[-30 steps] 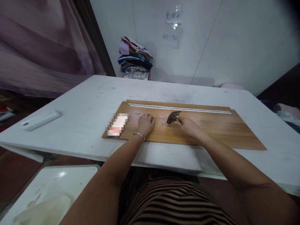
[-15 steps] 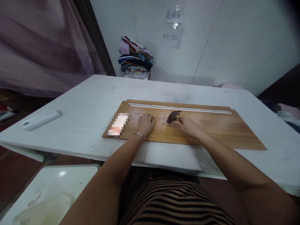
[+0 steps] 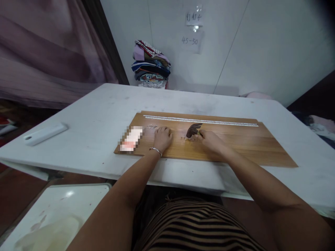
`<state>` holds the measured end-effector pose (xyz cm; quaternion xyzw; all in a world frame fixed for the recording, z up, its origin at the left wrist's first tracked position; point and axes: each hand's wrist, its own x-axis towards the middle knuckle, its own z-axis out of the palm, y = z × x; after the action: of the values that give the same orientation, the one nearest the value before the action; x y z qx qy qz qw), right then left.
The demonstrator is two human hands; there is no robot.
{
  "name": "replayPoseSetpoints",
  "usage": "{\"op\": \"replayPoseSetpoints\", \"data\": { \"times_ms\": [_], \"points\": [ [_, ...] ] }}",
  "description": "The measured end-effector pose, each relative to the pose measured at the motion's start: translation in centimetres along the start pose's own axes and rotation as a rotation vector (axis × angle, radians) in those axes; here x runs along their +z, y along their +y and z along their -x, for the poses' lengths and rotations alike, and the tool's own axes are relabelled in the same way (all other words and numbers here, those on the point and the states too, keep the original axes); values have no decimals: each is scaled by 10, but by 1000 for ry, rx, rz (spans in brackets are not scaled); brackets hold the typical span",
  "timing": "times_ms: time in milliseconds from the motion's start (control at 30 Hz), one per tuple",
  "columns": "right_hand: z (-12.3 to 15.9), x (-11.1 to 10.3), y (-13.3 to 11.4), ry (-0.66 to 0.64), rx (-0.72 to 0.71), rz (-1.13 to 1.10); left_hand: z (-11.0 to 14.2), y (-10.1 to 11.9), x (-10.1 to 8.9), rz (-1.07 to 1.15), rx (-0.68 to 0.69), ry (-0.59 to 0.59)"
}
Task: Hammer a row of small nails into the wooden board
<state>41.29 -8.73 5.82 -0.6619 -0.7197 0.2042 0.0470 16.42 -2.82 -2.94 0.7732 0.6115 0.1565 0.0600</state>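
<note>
Taking the hammer [image 3: 193, 131] as the middle of the dial and the wall as twelve, the right hand [image 3: 209, 139] sits at four o'clock, its fingers clamped around the hammer's handle. The dark head is low over the wooden board [image 3: 243, 143], near its middle; whether it touches the wood cannot be told. Just under it, toward six, is a short row of small dark specks [image 3: 182, 138], too small to name surely. At nine, slightly toward eight, the left hand [image 3: 163, 138] lies on the board with fingers bent and close together; whether anything is pinched beneath them cannot be told. A bracelet [image 3: 156, 150] circles that wrist. Beyond these fingers, at nine, several loose nails [image 3: 151, 126] lie together, and a blurred-out flat oblong [image 3: 132, 138] rests farther out. Two pale strips [image 3: 201, 121] run along the board's far side, passing twelve. The board lies flat on a white table [image 3: 104, 104], which also carries a white oblong thing [image 3: 46, 134] well out at nine. Low at eight, a white tray or stool top [image 3: 86, 195] bears a pale, translucent thing [image 3: 53, 232], its shape unclear. At eleven stands a pile of folded cloth [image 3: 151, 64].
</note>
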Motion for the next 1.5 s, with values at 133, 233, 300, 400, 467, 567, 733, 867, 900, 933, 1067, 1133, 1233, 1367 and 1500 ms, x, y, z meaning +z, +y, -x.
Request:
{"op": "replayPoseSetpoints", "data": {
  "times_ms": [133, 233, 300, 400, 467, 567, 733, 867, 900, 933, 1067, 1133, 1233, 1367, 1500],
  "points": [
    [1, 0, -3, -27, 33, -50, 0, -1, 2, 3, 1, 12],
    [0, 0, -1, -21, 30, -46, 0, -2, 3, 8, 3, 15],
    [-1, 1, 1, -13, 29, -39, -1, -2, 2, 13, 6, 13],
    [-1, 1, 2, -8, 24, -37, -1, -2, 2, 17, 6, 8],
    [-1, 1, 1, -5, 24, -36, -1, -2, 2, 16, 3, 8],
    [-1, 0, -1, -12, 30, -28, -1, -2, 2, 11, 7, 13],
    [0, 0, -1, -30, 30, -17, 0, 0, 0, 3, 4, 10],
    [-2, 1, 1, -14, 27, -13, 0, -1, 1, 10, 3, 5],
    [-2, 1, 1, -13, 24, -13, 0, -1, 1, 13, 2, 7],
    [-2, 1, 1, -13, 23, -12, 0, -1, 1, 14, 0, 9],
    [-1, -2, -3, -26, 35, -7, 0, -1, -1, 14, 3, 7],
    [0, -3, -5, -34, 35, -8, 0, 0, -2, 16, 3, 3],
    [1, -3, -6, -33, 28, -12, 0, 0, -2, 23, -2, 3],
    [0, -2, -2, -23, 33, -16, 0, -1, 0, 23, 0, 6],
    [-2, -2, -1, -10, 12, -11, 0, -1, -1, 17, 6, 2]
  ]
}}
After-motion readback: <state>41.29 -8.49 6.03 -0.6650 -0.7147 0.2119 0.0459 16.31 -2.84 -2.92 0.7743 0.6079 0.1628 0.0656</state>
